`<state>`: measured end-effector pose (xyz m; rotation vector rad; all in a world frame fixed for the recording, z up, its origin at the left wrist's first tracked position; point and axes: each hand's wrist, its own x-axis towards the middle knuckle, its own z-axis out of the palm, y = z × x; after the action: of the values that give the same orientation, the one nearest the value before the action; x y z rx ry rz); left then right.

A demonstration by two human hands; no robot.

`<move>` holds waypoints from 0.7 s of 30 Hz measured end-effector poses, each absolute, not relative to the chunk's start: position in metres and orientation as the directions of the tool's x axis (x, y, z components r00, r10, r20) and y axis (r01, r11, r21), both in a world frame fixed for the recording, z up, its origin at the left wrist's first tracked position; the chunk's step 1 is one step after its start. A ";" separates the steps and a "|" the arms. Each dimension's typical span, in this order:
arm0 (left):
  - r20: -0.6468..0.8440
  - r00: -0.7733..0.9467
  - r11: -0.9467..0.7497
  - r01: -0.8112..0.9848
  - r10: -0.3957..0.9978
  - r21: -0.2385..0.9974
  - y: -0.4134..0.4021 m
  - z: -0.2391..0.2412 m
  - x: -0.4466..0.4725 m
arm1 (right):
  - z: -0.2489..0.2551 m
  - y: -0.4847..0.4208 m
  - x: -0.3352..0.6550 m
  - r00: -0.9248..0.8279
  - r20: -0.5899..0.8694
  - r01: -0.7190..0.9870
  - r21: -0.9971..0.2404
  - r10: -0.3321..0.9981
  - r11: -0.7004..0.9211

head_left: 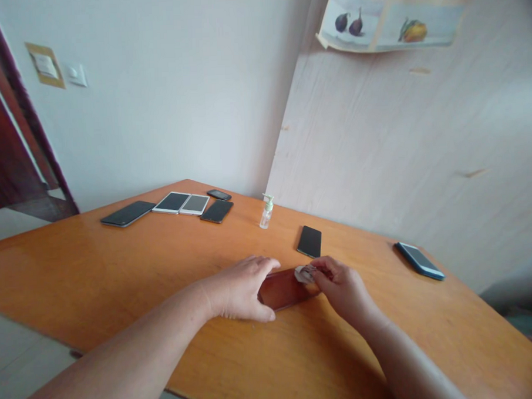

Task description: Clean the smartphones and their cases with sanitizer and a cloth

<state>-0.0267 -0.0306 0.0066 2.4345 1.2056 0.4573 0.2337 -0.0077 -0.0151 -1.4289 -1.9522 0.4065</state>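
The left hand curls its fingers on the phone to hold it flat, and the right hand pinches a little cloth against it.

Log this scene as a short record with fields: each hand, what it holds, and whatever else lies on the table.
left hand: steadies the reddish-brown phone, which lies flat
right hand: pinches a white wad against that phone's far end
table: orange wood
just beyond the hands: black phone, pump bottle
far left: five phones in a group
right: blue phone
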 end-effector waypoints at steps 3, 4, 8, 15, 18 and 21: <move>0.118 0.598 -0.572 0.662 0.793 0.484 -0.031 0.006 -0.026 | -0.017 -0.004 0.235 -0.112 0.338 0.791 -0.538 0.934 0.290; 0.121 0.597 -0.573 0.664 0.793 0.480 -0.030 0.006 -0.026 | -0.017 -0.004 0.235 -0.119 0.344 0.824 -0.489 0.932 0.285; 0.135 0.554 -0.553 0.717 0.821 0.424 -0.029 0.007 -0.026 | -0.014 -0.007 0.230 -0.165 0.291 0.897 -0.353 0.942 0.266; 0.133 0.550 -0.554 0.734 0.824 0.394 -0.028 0.009 -0.025 | -0.014 -0.007 0.223 -0.281 0.222 0.905 -0.264 0.934 0.335; 0.146 0.548 -0.555 0.727 0.824 0.405 -0.028 0.006 -0.022 | -0.016 -0.002 0.221 -0.231 0.238 0.931 -0.227 0.943 0.285; 0.172 0.531 -0.550 0.726 0.830 0.414 -0.029 0.002 -0.018 | -0.016 -0.006 0.208 -0.270 0.246 0.914 -0.240 0.931 0.328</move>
<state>-0.0182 -0.0290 0.0020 2.4811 1.2975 0.5090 0.2078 -0.0059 -0.0155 -1.6428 -2.2591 0.0714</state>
